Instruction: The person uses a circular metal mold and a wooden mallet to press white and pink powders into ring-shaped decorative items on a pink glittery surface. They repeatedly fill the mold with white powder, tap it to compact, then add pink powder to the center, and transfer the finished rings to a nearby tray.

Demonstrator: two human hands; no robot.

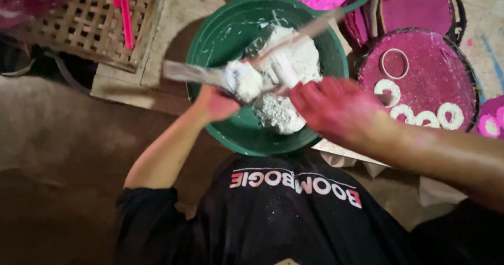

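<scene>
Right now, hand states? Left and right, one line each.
Left hand: closed on a flat metal blade carrying a white paste lump.
Right hand: over the green basin, motion-blurred; cannot tell if it grips anything.

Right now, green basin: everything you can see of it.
The green basin is round and shallow, likely plastic, with a raised rim and white smears across its inner wall. It sits upright in front of the person, on a pale board at top centre. Inside lies a lumpy mound of white paste. The left hand reaches over its near rim holding a flat blade loaded with paste; the right hand, stained pink, is over the mound, its contact blurred. A pink round tray lies beside it.
</scene>
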